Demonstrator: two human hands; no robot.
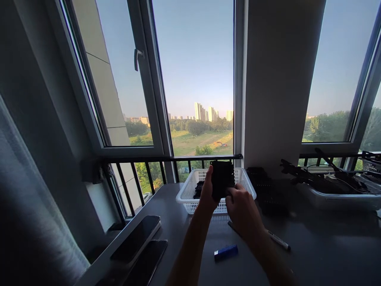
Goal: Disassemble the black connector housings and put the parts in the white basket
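My left hand (208, 191) is closed on a dark, flat, roughly square part (222, 176) with small notches down its right edge, its thumb along the left side. The part is held upright in front of a white plastic basket (190, 200), and backlight hides its details. At its lower right corner my right hand (242, 204) has its fingers curled in. What those fingers pinch, if anything, cannot be made out. Inside the basket lie black pieces (198, 190). Below my hands, a blue object like a lighter (226, 253) lies on the grey table (171, 200).
A marker pen (279, 240) lies by my right forearm. Two phone-like slabs (138, 238) rest at the table's left edge. Dark parts are stacked (268, 190) right of the basket, near a clear bin (342, 200) of black pieces and cables. Windows and a railing (149, 159) stand behind.
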